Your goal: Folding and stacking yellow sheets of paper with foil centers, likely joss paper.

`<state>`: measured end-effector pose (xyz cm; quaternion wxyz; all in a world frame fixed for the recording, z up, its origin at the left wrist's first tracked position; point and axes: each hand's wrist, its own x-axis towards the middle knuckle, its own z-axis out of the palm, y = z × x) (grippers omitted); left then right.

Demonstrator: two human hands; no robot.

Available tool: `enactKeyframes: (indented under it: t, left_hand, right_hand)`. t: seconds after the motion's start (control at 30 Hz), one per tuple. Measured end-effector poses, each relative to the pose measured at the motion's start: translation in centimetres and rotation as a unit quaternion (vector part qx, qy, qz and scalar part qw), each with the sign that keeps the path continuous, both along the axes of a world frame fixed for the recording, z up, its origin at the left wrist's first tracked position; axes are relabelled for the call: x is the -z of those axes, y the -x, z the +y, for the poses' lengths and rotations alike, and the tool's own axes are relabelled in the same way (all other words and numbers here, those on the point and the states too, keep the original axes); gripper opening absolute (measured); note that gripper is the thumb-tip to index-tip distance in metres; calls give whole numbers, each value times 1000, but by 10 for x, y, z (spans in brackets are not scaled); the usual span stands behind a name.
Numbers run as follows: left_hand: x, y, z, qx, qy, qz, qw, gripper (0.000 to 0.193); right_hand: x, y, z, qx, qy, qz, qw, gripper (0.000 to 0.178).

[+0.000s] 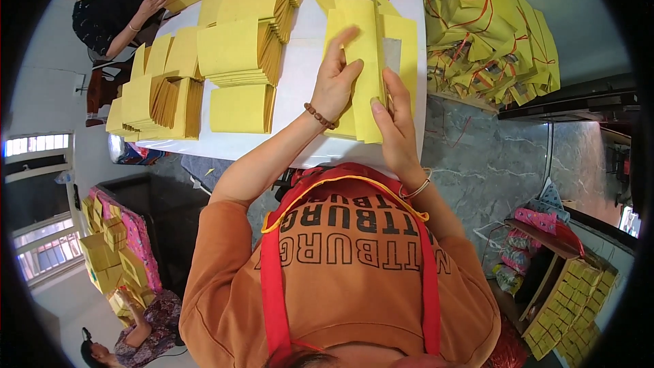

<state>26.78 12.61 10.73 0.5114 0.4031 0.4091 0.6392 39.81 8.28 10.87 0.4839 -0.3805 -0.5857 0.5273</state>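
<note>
Dark letters, upside down, crossed the orange shirt (340, 249), partly covered by red straps (275, 286). The right hand (397, 116) gripped the edge of a folded yellow paper (368, 85), its lower fingers hidden; the left hand (337, 71) lay over the paper, fingers loosely extended and slightly blurred. The paper rested on the table (306, 34), hiding part of the sheets (409, 34) underneath. Farther left, behind yellow stacks (231, 51), a co-worker (112, 13) was cut off by the frame.

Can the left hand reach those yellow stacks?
Probably yes: the left hand touches a folded yellow sheet, but only white tabletop lies between it and the yellow stacks.
</note>
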Motion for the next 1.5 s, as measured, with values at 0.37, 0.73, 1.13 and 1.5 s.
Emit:
enactKeyframes:
  t: [0.37, 0.73, 1.13, 1.5]
  left_hand:
    - [3, 6, 1, 65, 27, 118, 990, 45]
    - [1, 5, -1, 80, 22, 36, 996, 41]
    - [5, 9, -2, 104, 48, -24, 993, 28]
    - [-4, 2, -4, 81, 47, 33, 995, 22]
  right_hand:
    - [-2, 0, 0, 5, -26, -26, 999, 49]
    - [3, -1, 0, -7, -1, 20, 1000, 48]
    - [5, -1, -1, 1, 30, 80, 996, 48]
    - [6, -1, -1, 8, 2, 22, 1000, 48]
